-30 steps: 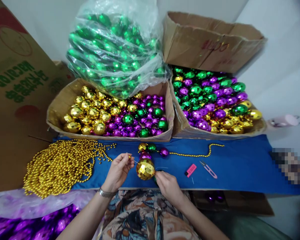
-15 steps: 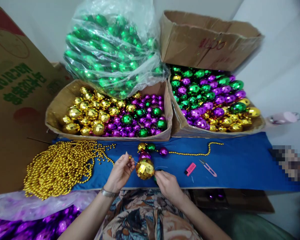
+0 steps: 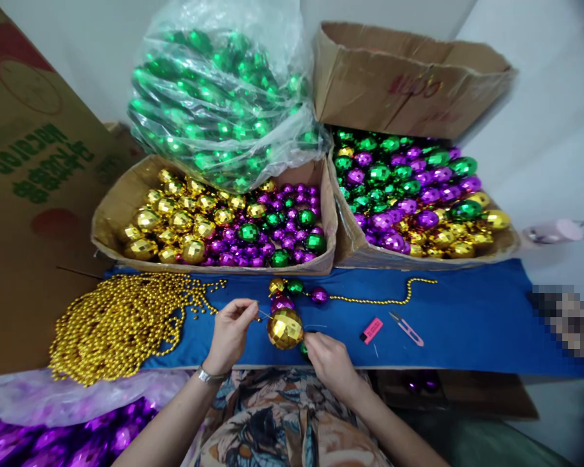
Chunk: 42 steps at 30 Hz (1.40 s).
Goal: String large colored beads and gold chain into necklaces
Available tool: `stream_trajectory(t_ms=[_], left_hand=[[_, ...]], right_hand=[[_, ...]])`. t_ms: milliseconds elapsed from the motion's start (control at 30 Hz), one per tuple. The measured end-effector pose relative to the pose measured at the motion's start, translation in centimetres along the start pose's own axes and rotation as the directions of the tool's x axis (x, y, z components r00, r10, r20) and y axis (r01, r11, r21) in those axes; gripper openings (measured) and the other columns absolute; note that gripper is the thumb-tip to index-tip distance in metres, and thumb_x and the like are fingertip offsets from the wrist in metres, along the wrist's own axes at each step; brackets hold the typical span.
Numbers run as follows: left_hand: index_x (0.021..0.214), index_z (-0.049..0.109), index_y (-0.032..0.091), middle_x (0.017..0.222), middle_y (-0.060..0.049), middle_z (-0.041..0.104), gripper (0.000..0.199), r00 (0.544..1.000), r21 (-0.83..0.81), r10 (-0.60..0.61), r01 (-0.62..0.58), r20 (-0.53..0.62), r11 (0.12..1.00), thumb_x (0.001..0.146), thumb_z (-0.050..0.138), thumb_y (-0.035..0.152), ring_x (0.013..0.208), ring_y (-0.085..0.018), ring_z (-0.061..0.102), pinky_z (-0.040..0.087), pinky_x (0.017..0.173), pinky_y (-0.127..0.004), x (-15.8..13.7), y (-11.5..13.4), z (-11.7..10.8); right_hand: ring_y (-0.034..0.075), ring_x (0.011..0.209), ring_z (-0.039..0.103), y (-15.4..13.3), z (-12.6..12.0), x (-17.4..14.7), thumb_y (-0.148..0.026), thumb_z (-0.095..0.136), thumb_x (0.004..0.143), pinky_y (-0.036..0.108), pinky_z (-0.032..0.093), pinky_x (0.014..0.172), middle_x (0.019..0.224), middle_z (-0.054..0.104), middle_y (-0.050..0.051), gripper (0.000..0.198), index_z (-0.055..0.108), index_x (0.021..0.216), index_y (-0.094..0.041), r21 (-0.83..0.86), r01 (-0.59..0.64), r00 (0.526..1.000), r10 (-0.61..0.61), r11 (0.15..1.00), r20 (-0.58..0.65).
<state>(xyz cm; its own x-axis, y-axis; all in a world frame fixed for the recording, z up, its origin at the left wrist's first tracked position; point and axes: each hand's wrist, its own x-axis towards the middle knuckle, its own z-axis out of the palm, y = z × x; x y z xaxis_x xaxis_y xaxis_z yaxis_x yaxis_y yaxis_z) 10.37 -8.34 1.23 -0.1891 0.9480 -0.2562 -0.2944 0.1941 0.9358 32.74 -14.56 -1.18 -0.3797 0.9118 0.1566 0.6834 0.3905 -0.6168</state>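
Observation:
A large faceted gold ball (image 3: 285, 329) is between my hands over the blue cloth. My left hand (image 3: 231, 331) is closed in a pinch on a thin string (image 3: 265, 314) that runs to the ball's left side. Against the ball's right edge, my right hand (image 3: 329, 363) is also pinched; a thin thread end sticks out above its fingers. Behind the large ball sit a purple ball (image 3: 282, 303), a smaller gold ball (image 3: 276, 287), a green ball (image 3: 295, 287) and another purple ball (image 3: 319, 295). A gold bead strand (image 3: 370, 300) trails right from the latter.
A pile of gold bead strands (image 3: 117, 324) lies left. A pink-labelled box (image 3: 371, 331) and pink thread snips (image 3: 407, 329) are to the right. Two cardboard boxes of shiny balls (image 3: 214, 267) (image 3: 428, 261) stand behind, with a plastic bag of green balls (image 3: 214, 104) above.
My left hand has turned and its fingers have closed higher on the string, with the palm less visible. The large gold ball and my right hand have barely shifted.

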Motion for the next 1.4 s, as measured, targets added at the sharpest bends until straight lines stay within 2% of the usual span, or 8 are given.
stream_trajectory(t_ms=[200,367,567,733,900,1100,1233,1400], left_hand=[[0.076,0.071,0.016,0.073,-0.002,0.069,0.017,0.990,0.256,0.103,-0.125,0.098,0.959,0.067,0.080,0.028,0.066,-0.013,0.059,0.047,0.062,-0.022,-0.8,0.7,1.0],[0.080,0.070,0.016,0.075,-0.004,0.071,0.022,0.987,0.139,0.017,-0.040,0.160,0.989,0.069,0.079,0.033,0.066,-0.014,0.062,0.049,0.063,-0.024,-1.1,0.0,2.9],[0.082,0.073,0.013,0.077,-0.007,0.072,0.032,0.970,0.130,-0.011,-0.022,0.243,0.991,0.071,0.075,0.044,0.066,-0.016,0.063,0.050,0.066,-0.027,-0.8,-3.1,5.1],[0.084,0.074,0.013,0.074,-0.008,0.071,0.030,0.943,0.224,-0.002,-0.077,0.333,0.971,0.075,0.070,0.041,0.064,-0.016,0.063,0.049,0.062,-0.027,0.3,-4.0,6.6],[0.081,0.078,0.021,0.081,-0.008,0.071,0.011,0.856,0.335,0.152,-0.349,0.494,0.875,0.078,0.068,0.027,0.076,-0.020,0.063,0.047,0.074,-0.029,0.1,-1.0,6.9],[0.077,0.079,0.024,0.082,-0.008,0.071,0.017,0.853,0.211,0.065,-0.201,0.518,0.957,0.063,0.079,0.014,0.080,-0.023,0.060,0.045,0.080,-0.028,0.7,4.6,8.2],[0.076,0.079,0.023,0.080,-0.008,0.071,0.013,0.849,0.201,0.089,-0.223,0.520,0.954,0.065,0.078,0.016,0.080,-0.023,0.061,0.046,0.082,-0.031,-0.4,6.3,10.3],[0.085,0.077,0.021,0.086,-0.009,0.074,0.014,0.707,0.265,0.233,-0.517,0.667,0.814,0.081,0.064,0.027,0.083,-0.021,0.065,0.049,0.083,-0.033,-1.5,5.4,11.6]], right_hand=[[0.018,0.069,0.059,1.3,0.2,-0.5,-0.016,0.031,0.099,0.027,0.042,0.065,0.074,0.062,0.005,0.027,0.058,0.097,-0.017,-0.142,0.107,0.988,-0.122,0.984,-0.098],[0.021,0.071,0.062,3.7,0.5,-0.5,-0.021,0.037,0.098,0.031,0.048,0.069,0.080,0.067,0.008,0.023,0.060,0.104,-0.018,-0.181,0.144,0.965,-0.178,0.973,-0.191],[0.021,0.068,0.065,7.3,1.1,-1.3,-0.037,0.034,0.100,0.028,0.051,0.061,0.076,0.067,0.009,0.033,0.061,0.090,-0.019,0.002,0.026,0.981,-0.025,1.000,-0.192],[0.022,0.063,0.067,8.9,4.1,-2.0,-0.051,0.032,0.098,0.027,0.053,0.056,0.073,0.069,0.010,0.046,0.062,0.083,-0.019,0.121,-0.142,0.971,0.162,0.982,-0.174],[0.023,0.075,0.069,7.7,3.8,-1.9,-0.041,0.030,0.099,0.031,0.055,0.066,0.081,0.070,0.011,0.044,0.065,0.089,-0.016,0.098,-0.120,0.976,0.136,0.988,-0.168],[0.020,0.098,0.064,4.4,-2.3,1.1,-0.025,0.037,0.098,0.032,0.052,0.086,0.103,0.067,0.011,0.029,0.061,0.112,-0.016,0.142,-0.228,0.940,0.255,0.963,-0.226],[0.020,0.107,0.061,2.5,-3.9,2.0,-0.026,0.039,0.098,0.033,0.051,0.093,0.112,0.065,0.011,0.029,0.060,0.116,-0.018,0.198,-0.102,0.966,0.144,0.975,-0.214],[0.022,0.082,0.071,5.0,-2.3,-0.8,-0.039,0.042,0.096,0.030,0.058,0.072,0.097,0.072,0.011,0.033,0.066,0.104,-0.017,0.177,-0.062,0.975,0.097,0.982,-0.200]])
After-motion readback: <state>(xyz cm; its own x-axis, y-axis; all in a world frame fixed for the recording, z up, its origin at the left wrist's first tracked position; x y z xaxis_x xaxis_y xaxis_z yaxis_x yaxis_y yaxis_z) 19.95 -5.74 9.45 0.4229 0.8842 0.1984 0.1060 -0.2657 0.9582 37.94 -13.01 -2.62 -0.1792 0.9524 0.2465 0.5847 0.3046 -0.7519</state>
